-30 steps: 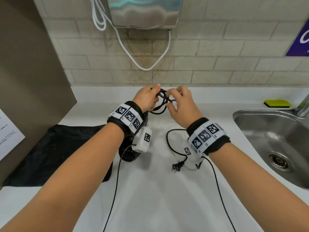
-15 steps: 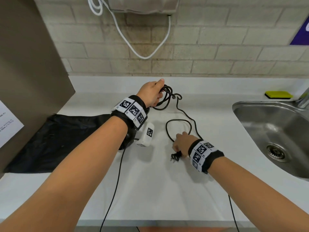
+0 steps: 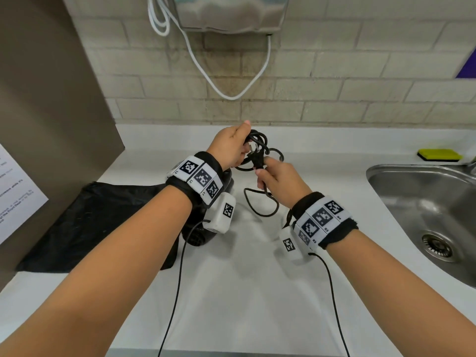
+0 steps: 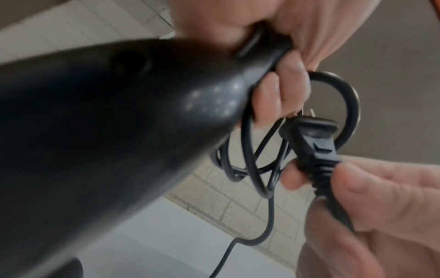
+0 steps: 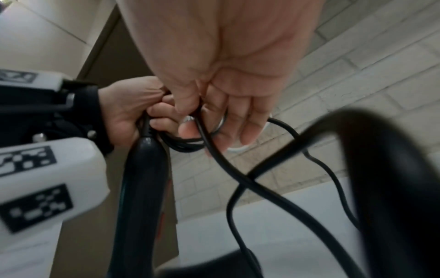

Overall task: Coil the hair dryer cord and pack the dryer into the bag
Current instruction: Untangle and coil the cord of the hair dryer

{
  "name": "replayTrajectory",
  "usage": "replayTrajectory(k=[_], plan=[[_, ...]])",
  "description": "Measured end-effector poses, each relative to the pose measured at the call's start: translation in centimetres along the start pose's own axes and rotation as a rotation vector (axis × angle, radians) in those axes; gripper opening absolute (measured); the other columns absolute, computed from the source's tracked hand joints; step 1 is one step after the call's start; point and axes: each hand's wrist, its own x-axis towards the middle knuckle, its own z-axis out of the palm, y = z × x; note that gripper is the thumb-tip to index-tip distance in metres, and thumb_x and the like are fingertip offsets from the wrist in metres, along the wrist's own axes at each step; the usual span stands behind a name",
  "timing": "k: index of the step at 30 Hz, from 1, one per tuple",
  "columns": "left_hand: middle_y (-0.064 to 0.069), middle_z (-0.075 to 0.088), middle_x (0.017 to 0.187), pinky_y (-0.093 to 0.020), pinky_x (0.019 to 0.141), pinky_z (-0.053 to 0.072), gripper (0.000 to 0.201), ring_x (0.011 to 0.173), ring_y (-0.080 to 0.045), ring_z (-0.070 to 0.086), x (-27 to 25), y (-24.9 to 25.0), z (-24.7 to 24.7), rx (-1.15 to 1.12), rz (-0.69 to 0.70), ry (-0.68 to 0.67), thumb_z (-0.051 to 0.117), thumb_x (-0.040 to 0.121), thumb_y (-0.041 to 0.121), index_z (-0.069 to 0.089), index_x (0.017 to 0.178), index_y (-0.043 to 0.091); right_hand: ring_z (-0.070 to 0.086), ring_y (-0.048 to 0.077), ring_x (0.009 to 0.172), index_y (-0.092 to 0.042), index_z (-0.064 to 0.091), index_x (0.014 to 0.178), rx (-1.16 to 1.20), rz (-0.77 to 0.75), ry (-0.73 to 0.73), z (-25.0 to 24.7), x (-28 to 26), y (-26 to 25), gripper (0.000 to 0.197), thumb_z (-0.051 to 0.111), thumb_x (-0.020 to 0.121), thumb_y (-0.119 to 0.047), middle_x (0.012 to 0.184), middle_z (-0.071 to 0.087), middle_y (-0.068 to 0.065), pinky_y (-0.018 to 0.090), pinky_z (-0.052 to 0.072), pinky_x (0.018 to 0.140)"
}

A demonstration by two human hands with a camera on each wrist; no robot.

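My left hand (image 3: pixel 230 146) grips the end of the black hair dryer's handle (image 4: pixel 262 50) together with several loops of its black cord (image 3: pixel 260 140). The dryer's body (image 3: pixel 199 237) shows below my left wrist, mostly hidden by it. My right hand (image 3: pixel 279 181) pinches the plug (image 3: pixel 257 158) between thumb and fingers, right beside the coil. In the left wrist view the plug (image 4: pixel 311 143) stands prongs-up against the loops (image 4: pixel 342 94). A slack loop of cord (image 3: pixel 260 206) hangs down to the counter. The black bag (image 3: pixel 90 220) lies flat at the left.
White counter (image 3: pixel 231 292) with a steel sink (image 3: pixel 425 215) at the right and a yellow sponge (image 3: pixel 440 154) behind it. A brown panel (image 3: pixel 51 99) stands at the left. A wall hand dryer (image 3: pixel 231 11) with a white cable (image 3: pixel 226 94) hangs above.
My right hand went down to the plug on the counter, took it, and has lifted it up to the coil held in my left hand. The left hand stayed put.
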Motion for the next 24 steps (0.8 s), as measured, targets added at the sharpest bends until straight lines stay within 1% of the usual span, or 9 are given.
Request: replayTrajectory(k=[2,5,7,9,13,17,20,22,24], plan=[[0.007,0.032,0.043,-0.016,0.036,0.017,0.043,0.032,-0.006,0.022,0.0,0.5,-0.2,-0.026,0.003,-0.011,0.032,0.1,0.036,0.033,0.062,0.016,0.054,0.017,0.059,-0.011,0.054,0.087,0.048,0.026,0.021,-0.2,0.6,-0.7,0.011,0.047,0.094,-0.016,0.063,0.058,-0.001,0.024,0.046,0.062],[0.009,0.032,0.041,-0.019,0.038,0.015,0.044,0.032,-0.006,0.021,0.0,0.8,-0.3,-0.062,0.009,-0.03,0.032,0.101,0.036,0.033,0.062,0.016,0.046,0.01,0.052,-0.006,0.062,0.076,-0.018,0.047,0.1,-0.9,1.6,-1.3,0.024,0.051,0.092,-0.02,0.058,0.054,0.001,0.011,0.037,0.051],[0.009,0.032,0.041,-0.02,0.039,0.015,0.044,0.032,-0.006,0.02,-0.1,0.8,-0.3,-0.059,0.016,-0.045,0.031,0.101,0.036,0.034,0.062,0.016,0.047,0.016,0.054,-0.003,0.061,0.07,-0.05,0.068,0.185,-1.2,2.3,-1.4,0.029,0.055,0.091,-0.022,0.063,0.056,0.008,0.015,0.038,0.054],[0.01,0.033,0.041,-0.021,0.04,0.014,0.044,0.033,-0.006,0.021,-0.1,0.9,-0.2,-0.045,0.021,-0.082,0.029,0.101,0.037,0.036,0.063,0.016,0.053,0.021,0.062,-0.011,0.05,0.064,-0.025,0.118,0.301,-1.2,3.1,-1.3,0.029,0.06,0.087,-0.023,0.07,0.059,0.011,0.024,0.042,0.061],[0.003,0.047,0.057,-0.022,0.04,0.02,0.045,0.032,-0.007,0.026,-0.1,1.0,0.1,0.032,0.043,-0.108,0.025,0.102,0.035,0.046,0.071,0.01,0.048,0.007,0.058,-0.011,0.042,0.082,0.103,0.13,0.488,-1.0,4.0,-1.7,0.022,0.063,0.084,-0.016,0.065,0.05,-0.002,0.004,0.037,0.048],[-0.007,0.059,0.084,-0.017,0.036,0.025,0.04,0.03,-0.006,0.03,0.5,0.9,-0.2,0.051,0.017,-0.045,0.026,0.102,0.034,0.052,0.09,0.005,0.06,0.016,0.074,-0.011,0.04,0.091,0.25,0.091,0.454,-0.7,4.6,-2.0,0.016,0.051,0.085,-0.001,0.081,0.062,0.008,0.012,0.043,0.062],[-0.005,0.062,0.084,-0.016,0.035,0.027,0.038,0.029,-0.006,0.032,0.8,0.8,-0.5,0.095,0.013,-0.02,0.026,0.102,0.035,0.052,0.082,0.014,0.054,0.006,0.062,-0.012,0.041,0.091,0.241,0.061,0.446,-0.6,4.8,-1.8,0.016,0.051,0.087,0.0,0.072,0.061,0.002,0.005,0.04,0.054],[-0.004,0.061,0.081,-0.017,0.036,0.027,0.037,0.03,-0.006,0.032,0.9,0.7,-0.5,0.11,0.001,-0.004,0.027,0.101,0.036,0.051,0.081,0.016,0.054,0.005,0.057,-0.017,0.042,0.083,0.26,0.049,0.472,-0.5,4.9,-1.8,0.021,0.058,0.086,-0.004,0.073,0.063,0.003,0.008,0.043,0.055],[-0.011,0.058,0.079,-0.02,0.038,0.028,0.038,0.032,-0.008,0.033,1.2,0.5,-0.5,0.102,-0.007,0.009,0.028,0.1,0.039,0.051,0.082,0.015,0.06,0.012,0.062,-0.025,0.04,0.074,0.277,0.05,0.491,-0.2,5.2,-1.8,0.032,0.063,0.083,-0.006,0.078,0.067,0.009,0.027,0.053,0.065]])
